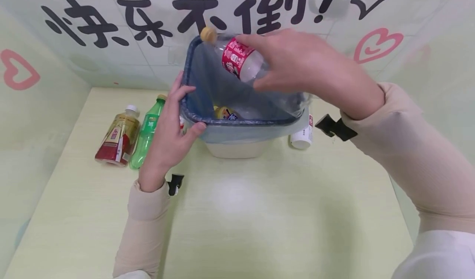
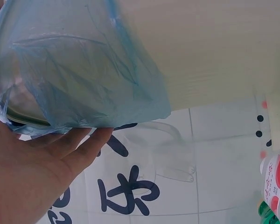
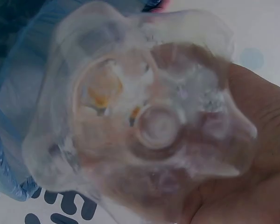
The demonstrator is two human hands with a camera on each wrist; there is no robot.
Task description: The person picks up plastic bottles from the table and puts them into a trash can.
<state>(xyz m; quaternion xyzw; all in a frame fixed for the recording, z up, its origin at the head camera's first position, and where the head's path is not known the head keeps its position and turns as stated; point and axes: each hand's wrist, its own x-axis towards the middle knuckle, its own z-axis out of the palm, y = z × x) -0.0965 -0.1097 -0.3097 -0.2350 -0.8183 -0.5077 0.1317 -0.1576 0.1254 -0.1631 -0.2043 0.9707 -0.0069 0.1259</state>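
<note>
My right hand (image 1: 297, 60) grips a clear plastic bottle (image 1: 237, 60) with a red label and a yellow cap. The bottle lies tilted over the mouth of a trash bin (image 1: 219, 149), cap toward the upper left. In the right wrist view, the bottle's lobed base (image 3: 158, 126) fills the middle. My left hand (image 1: 167, 134) holds the bin at its left side, the thumb on the front corner and a finger bent at the rim. A blue plastic bag (image 2: 98, 79) lines the bin and folds over its edge. Inside lies a yellow-labelled item (image 1: 224, 113), partly hidden.
Left of the bin, a bottle with a gold and red label (image 1: 118, 138) and a green bottle (image 1: 146, 134) lie on the pale table (image 1: 237, 213). A white container (image 1: 301, 138) lies right of the bin. Behind stands a wall (image 1: 137, 70) with black lettering.
</note>
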